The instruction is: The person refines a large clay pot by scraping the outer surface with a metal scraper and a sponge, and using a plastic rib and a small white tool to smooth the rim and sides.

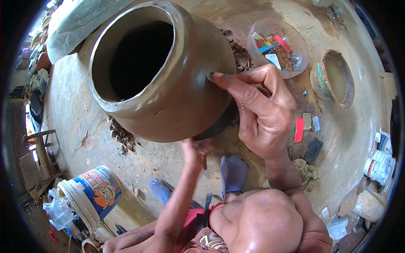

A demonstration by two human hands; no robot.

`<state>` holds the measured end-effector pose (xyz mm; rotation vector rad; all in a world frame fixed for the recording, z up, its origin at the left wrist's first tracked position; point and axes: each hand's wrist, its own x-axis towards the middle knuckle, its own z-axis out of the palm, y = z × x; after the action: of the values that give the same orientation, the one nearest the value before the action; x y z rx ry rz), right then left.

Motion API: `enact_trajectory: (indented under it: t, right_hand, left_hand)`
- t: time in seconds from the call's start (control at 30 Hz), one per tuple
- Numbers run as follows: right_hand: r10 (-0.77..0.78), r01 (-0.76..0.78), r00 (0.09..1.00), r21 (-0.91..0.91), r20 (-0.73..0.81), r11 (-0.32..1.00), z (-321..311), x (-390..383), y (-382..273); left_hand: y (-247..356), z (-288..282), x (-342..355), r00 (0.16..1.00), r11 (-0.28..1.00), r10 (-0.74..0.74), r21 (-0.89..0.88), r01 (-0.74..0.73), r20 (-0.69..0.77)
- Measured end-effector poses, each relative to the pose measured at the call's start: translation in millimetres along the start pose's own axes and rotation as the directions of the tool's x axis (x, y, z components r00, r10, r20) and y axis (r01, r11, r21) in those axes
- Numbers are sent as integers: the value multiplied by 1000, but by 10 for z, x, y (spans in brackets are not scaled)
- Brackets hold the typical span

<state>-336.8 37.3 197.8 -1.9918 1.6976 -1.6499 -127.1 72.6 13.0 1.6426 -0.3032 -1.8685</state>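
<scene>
A large brown wet clay pot (198, 97) with a wide round mouth stands tilted in view on a dark round base (217, 124). My right hand (268, 111) is at the pot's right side, its thumb and fingers drawn together in a pinch. One dark fingertip meets or nearly meets the pot's shoulder; whatever the pinch may hold is hidden. Below the pot, close to the base, my left hand (196, 152) is smeared by motion, and its fingers cannot be made out.
A clear plastic bowl (300, 59) of scraps and small tools lies beyond my right hand. Farther right stands a round pot of cloudy water (337, 80). A red strip (299, 130) lies on the floor. A printed bucket (99, 189) stands at lower left, with blue shoes (234, 173) below the pot.
</scene>
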Motion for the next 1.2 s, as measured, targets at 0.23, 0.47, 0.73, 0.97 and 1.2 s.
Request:
enact_trajectory:
  t: [0.23, 0.47, 0.73, 0.97, 1.2]
  right_hand:
    - [53, -49, 998, 93, -41, 994, 157, -35, -130]
    - [46, -46, 992, 0, -116, 999, 98, -60, 3]
    - [120, -113, 989, 82, -86, 990, 191, -78, -228]
    - [124, -114, 974, 62, -188, 992, 233, -272, -41]
    - [223, -178, 951, 211, -214, 961, 277, -300, -140]
  left_hand:
    - [304, -627, 768, 781, 783, 622, 86, -616, -62]
    - [-219, 44, -85, 989, 986, -144, 90, 141, 30]
    - [349, -550, 626, 818, 828, 560, 128, -547, -131]
    - [-180, -324, 183, 984, 998, -65, 13, 64, 164]
    - [1030, -770, 775, 769, 764, 621, 103, -637, 152]
